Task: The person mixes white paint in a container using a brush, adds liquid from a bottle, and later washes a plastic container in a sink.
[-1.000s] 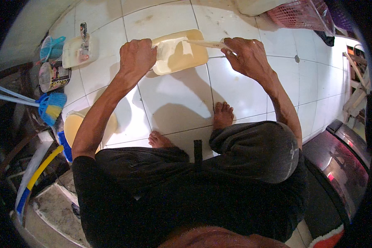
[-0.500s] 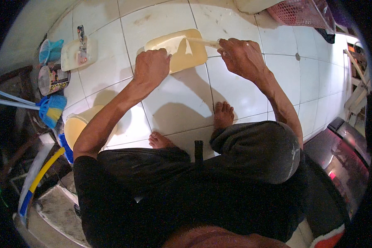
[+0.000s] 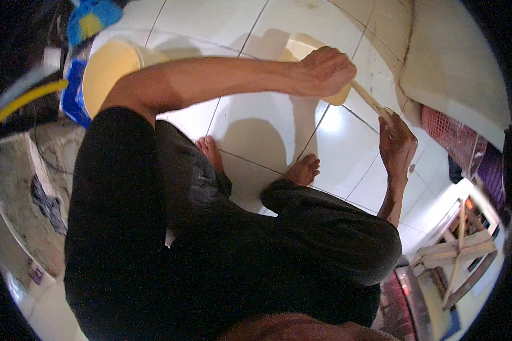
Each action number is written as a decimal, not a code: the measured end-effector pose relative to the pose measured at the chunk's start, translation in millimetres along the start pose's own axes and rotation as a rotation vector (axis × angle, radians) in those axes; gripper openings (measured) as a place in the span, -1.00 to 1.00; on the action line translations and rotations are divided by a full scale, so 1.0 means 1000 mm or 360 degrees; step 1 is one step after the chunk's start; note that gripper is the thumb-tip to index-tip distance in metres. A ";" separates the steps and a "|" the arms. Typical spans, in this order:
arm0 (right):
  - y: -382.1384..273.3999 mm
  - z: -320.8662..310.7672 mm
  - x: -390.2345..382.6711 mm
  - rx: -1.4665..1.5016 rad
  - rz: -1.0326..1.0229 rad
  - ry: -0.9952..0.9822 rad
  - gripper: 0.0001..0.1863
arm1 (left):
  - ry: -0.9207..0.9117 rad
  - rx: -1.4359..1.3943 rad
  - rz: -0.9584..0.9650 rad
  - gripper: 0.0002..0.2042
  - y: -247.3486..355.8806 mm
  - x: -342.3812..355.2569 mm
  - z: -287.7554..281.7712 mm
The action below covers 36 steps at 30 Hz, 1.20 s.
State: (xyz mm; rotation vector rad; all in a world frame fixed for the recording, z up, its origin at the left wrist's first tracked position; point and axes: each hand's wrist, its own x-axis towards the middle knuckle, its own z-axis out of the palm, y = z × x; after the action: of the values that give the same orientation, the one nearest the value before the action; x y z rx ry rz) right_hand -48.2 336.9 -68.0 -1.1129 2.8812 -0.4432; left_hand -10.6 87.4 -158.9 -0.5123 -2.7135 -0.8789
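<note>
A pale yellow rectangular plastic tray [image 3: 304,42] stands on the tiled floor ahead of my feet, largely covered by my left hand. My left hand [image 3: 326,72] is closed over it, at the upper end of a pale, smeared stick [image 3: 367,98]. Whether its fingers grip the stick's end or the tray is hidden. My right hand [image 3: 398,142] is closed round the stick's other end, nearer me and to the right. The stick slants between both hands, and its far end is out of sight.
On the left are a cream bucket [image 3: 112,71], a blue-and-yellow broom head [image 3: 94,21] and a yellow tube [image 3: 31,101]. A pink mesh basket [image 3: 452,133] stands at right, with a wooden frame [image 3: 458,247] nearer. My bare feet [image 3: 301,170] are on the floor.
The view has swung round, shifting the floor things leftward. My left hand has left the tray's left rim and reached across it to the stick's far end. My right hand still holds the stick.
</note>
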 end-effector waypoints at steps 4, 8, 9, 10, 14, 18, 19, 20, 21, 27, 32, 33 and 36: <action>0.003 -0.001 0.000 -0.0028 -0.0069 0.0034 -0.77 | -0.0116 0.0170 0.0011 -0.84 -0.003 0.000 -0.022; 0.001 0.004 0.001 -0.0059 -0.0088 0.0090 -0.77 | -0.0505 0.0383 -0.0345 -0.83 -0.014 -0.001 -0.047; 0.003 0.012 0.000 -0.0025 -0.0146 0.0176 -0.78 | -0.0487 0.0411 -0.0385 -0.84 -0.022 -0.005 -0.048; 0.000 0.015 0.001 -0.0059 -0.0104 0.0134 -0.77 | -0.0472 0.0441 -0.0428 -0.84 -0.029 -0.010 -0.051; -0.007 0.023 0.002 -0.0097 -0.0029 0.0076 -0.77 | -0.0541 0.0595 -0.0376 -0.70 -0.045 -0.011 -0.066; -0.002 0.036 0.004 -0.0145 0.0033 0.0057 -0.79 | -0.0512 0.0644 -0.0329 -0.70 -0.040 -0.011 -0.077; -0.002 0.039 0.006 -0.0125 -0.0054 0.0039 -0.79 | -0.0507 0.0686 -0.0384 -0.70 -0.037 -0.012 -0.079; -0.002 0.042 0.006 -0.0106 -0.0140 0.0020 -0.78 | -0.0501 0.0728 -0.0436 -0.69 -0.033 -0.012 -0.078; 0.000 0.044 0.004 -0.0100 -0.0062 0.0044 -0.78 | -0.0539 0.0728 -0.0362 -0.69 -0.029 -0.011 -0.073; -0.014 0.032 -0.006 -0.0202 -0.0206 -0.0055 -0.88 | -0.0574 0.0729 -0.0327 -0.73 -0.011 -0.020 -0.068; -0.025 0.025 -0.017 -0.0043 -0.0177 -0.0089 -0.95 | -0.0687 0.0521 -0.0473 -0.71 0.007 -0.012 -0.066; -0.027 0.025 -0.017 -0.0047 -0.0172 -0.0078 -0.95 | -0.0683 0.0528 -0.0461 -0.71 0.006 -0.010 -0.066; -0.028 0.025 -0.014 0.0087 -0.0184 -0.0047 -0.93 | -0.0558 0.0412 -0.0417 -0.71 0.005 -0.007 -0.063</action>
State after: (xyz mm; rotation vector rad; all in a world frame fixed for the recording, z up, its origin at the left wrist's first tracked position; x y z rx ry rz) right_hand -16.6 319.6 -85.2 -1.2703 2.7718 -0.5018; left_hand 4.9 51.5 -109.4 -0.2813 -3.2083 -0.5152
